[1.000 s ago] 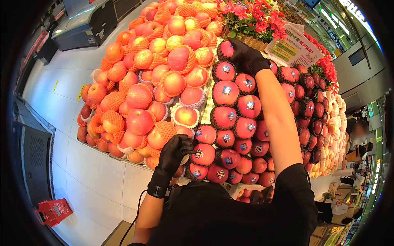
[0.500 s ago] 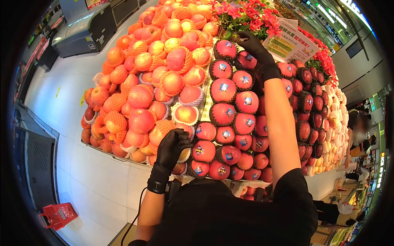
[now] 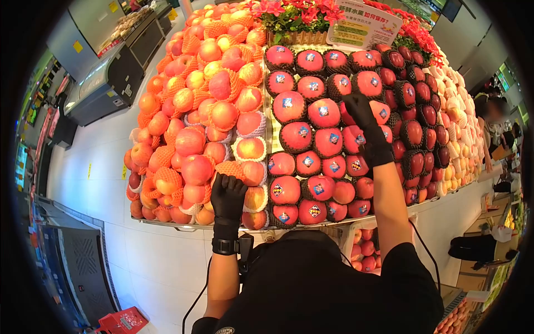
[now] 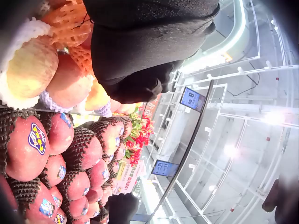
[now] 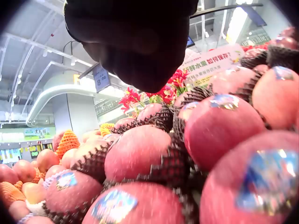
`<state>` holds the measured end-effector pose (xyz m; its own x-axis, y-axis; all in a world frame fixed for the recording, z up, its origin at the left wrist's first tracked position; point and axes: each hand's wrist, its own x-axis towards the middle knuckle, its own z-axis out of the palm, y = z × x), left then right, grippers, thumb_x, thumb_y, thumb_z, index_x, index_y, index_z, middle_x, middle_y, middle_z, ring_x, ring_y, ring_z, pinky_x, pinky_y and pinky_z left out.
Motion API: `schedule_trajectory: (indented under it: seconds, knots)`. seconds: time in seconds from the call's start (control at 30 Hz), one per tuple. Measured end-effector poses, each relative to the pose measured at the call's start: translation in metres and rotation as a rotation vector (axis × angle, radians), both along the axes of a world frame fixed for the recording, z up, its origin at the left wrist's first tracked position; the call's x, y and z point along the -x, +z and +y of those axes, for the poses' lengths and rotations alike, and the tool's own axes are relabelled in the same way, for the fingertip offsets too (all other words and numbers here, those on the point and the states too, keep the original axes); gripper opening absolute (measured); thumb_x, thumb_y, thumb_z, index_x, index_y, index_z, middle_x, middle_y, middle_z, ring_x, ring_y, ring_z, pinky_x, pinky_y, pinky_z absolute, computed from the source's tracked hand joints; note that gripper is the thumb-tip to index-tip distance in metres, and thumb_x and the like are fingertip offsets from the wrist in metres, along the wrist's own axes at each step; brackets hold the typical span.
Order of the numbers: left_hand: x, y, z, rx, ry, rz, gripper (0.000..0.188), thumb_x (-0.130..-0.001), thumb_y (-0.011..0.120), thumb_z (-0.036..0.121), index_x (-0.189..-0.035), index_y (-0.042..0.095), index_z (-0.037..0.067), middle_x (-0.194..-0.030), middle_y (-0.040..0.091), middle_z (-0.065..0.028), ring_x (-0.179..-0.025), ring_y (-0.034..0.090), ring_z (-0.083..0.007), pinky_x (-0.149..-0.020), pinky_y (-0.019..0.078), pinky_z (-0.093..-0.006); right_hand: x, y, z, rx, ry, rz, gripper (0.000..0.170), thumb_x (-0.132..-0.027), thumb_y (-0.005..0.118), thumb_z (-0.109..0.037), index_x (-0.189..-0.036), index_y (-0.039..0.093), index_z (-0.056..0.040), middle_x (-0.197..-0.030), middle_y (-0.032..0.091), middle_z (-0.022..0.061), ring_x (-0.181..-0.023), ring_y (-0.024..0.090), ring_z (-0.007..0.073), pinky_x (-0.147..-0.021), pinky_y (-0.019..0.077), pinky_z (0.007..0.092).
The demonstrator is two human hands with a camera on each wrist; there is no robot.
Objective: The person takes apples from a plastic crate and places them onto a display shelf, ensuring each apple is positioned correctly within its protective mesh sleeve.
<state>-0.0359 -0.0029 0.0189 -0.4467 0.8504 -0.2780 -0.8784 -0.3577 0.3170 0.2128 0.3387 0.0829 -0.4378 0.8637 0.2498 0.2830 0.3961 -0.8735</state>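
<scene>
My right hand (image 3: 361,114), in a black glove, hovers over the rows of red apples (image 3: 322,112) that sit in black foam nets with blue stickers. In the right wrist view its bent fingers hang above a netted apple (image 5: 138,151), and nothing shows in its grasp. My left hand (image 3: 228,197), also gloved in black, stays near the front edge beside orange-netted apples (image 3: 229,169). Its fingers are loosely curled, with no fruit visible in them. In the left wrist view a stickered apple (image 4: 28,147) lies below that hand.
Apples in orange and white nets (image 3: 197,170) pile up on the left. Darker red apples (image 3: 411,133) and pale netted fruit (image 3: 459,122) fill the right. Red flowers (image 3: 295,22) and a printed sign (image 3: 364,26) stand at the back. A red basket (image 3: 123,321) is on the floor.
My right hand has left the apple in the far corner by the flowers and come back toward me, over the middle rows. My left hand stays near the front edge while the view shifts.
</scene>
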Motion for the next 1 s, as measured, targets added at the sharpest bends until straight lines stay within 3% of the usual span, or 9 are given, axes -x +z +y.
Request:
schedule_trajectory:
  seconds: [0.17,0.33,0.53,0.57,0.63,0.77,0.83,0.87,1.0]
  knots:
    - [0.002,-0.008,0.003,-0.317,-0.088,0.046,0.034,-0.094,0.046,0.023,-0.062,0.035,0.018,-0.053,0.028,0.0058,-0.048,0.029,-0.0093,-0.047,0.0281,-0.0259,-0.072,-0.058,-0.066,0.07,-0.023,0.087,0.027,-0.087,0.055,-0.019,-0.067,0.049,-0.003,-0.061,0.034,0.0004,-0.058,0.035,0.0093,-0.052,0.0324,0.0326]
    - [0.006,-0.007,0.008,-0.386,-0.11,-0.037,0.036,-0.09,0.047,0.021,-0.056,0.034,0.018,-0.047,0.024,0.0062,-0.042,0.024,-0.0094,-0.043,0.0247,-0.0257,-0.124,-0.098,-0.131,0.001,-0.16,-0.036,0.013,-0.083,0.055,-0.009,-0.072,0.051,-0.0028,-0.064,0.041,0.0063,-0.059,0.041,0.0181,-0.053,0.0348,0.0355]
    - [0.015,-0.018,0.012,-0.416,-0.172,-0.026,0.036,-0.089,0.048,0.02,-0.056,0.035,0.018,-0.047,0.026,0.0062,-0.042,0.027,-0.0091,-0.043,0.0265,-0.0259,-0.153,-0.132,-0.159,-0.711,-0.366,-0.408,0.004,-0.077,0.056,0.001,-0.078,0.054,-0.0013,-0.066,0.052,0.0148,-0.061,0.053,0.032,-0.056,0.0418,0.0423]
    - [0.016,-0.018,0.01,-0.407,-0.18,-0.03,0.035,-0.089,0.048,0.02,-0.056,0.035,0.018,-0.047,0.026,0.0061,-0.042,0.027,-0.009,-0.043,0.0267,-0.0259,-0.165,-0.134,-0.164,-0.53,-0.253,-0.525,0.005,-0.076,0.055,0.001,-0.074,0.052,-0.0016,-0.062,0.05,0.0155,-0.057,0.052,0.0332,-0.054,0.0404,0.0436]
    - [0.019,-0.021,0.007,-0.409,-0.198,-0.039,0.035,-0.089,0.047,0.02,-0.056,0.035,0.018,-0.047,0.026,0.006,-0.042,0.027,-0.0089,-0.044,0.0271,-0.0259,-0.177,-0.148,-0.193,0.041,-0.285,0.055,0.012,-0.097,0.045,-0.016,-0.092,0.054,-0.01,-0.081,0.05,-0.0025,-0.072,0.049,0.007,-0.067,0.0427,0.0255]
    - [0.025,-0.027,0.002,-0.412,-0.22,-0.069,0.036,-0.092,0.046,0.02,-0.058,0.034,0.018,-0.049,0.027,0.0056,-0.045,0.027,-0.0091,-0.047,0.0267,-0.0262,-0.167,-0.155,-0.2,-0.179,-0.429,-0.382,0.011,-0.079,0.054,-0.003,-0.072,0.045,-0.0021,-0.059,0.045,0.0167,-0.057,0.051,0.0325,-0.052,0.0378,0.0413]
    - [0.029,-0.027,-0.001,-0.397,-0.237,-0.095,0.037,-0.093,0.046,0.021,-0.059,0.033,0.019,-0.05,0.027,0.0053,-0.046,0.026,-0.0094,-0.048,0.0263,-0.0265,-0.154,-0.125,-0.218,0.059,-0.454,-0.239,0.016,-0.084,0.052,-0.006,-0.072,0.043,-0.002,-0.06,0.045,0.0158,-0.057,0.05,0.0303,-0.053,0.0378,0.0403]
    - [0.031,-0.025,-0.002,-0.392,-0.252,-0.11,0.037,-0.094,0.046,0.021,-0.059,0.033,0.019,-0.05,0.026,0.0052,-0.046,0.026,-0.0095,-0.048,0.0262,-0.0265,-0.154,-0.129,-0.219,-0.251,-0.377,-0.366,0.02,-0.09,0.05,-0.011,-0.074,0.043,-0.0012,-0.062,0.042,0.0109,-0.057,0.046,0.0201,-0.053,0.0366,0.0356]
    - [0.035,-0.023,-0.006,-0.367,-0.268,-0.109,0.037,-0.095,0.045,0.021,-0.06,0.033,0.018,-0.05,0.026,0.0054,-0.046,0.025,-0.0096,-0.048,0.0255,-0.0267,-0.131,-0.108,-0.237,0.095,-0.371,0.15,0.023,-0.091,0.057,-0.018,-0.077,0.053,0.0003,-0.064,0.039,-0.0026,-0.06,0.038,0.0061,-0.053,0.0331,0.028]
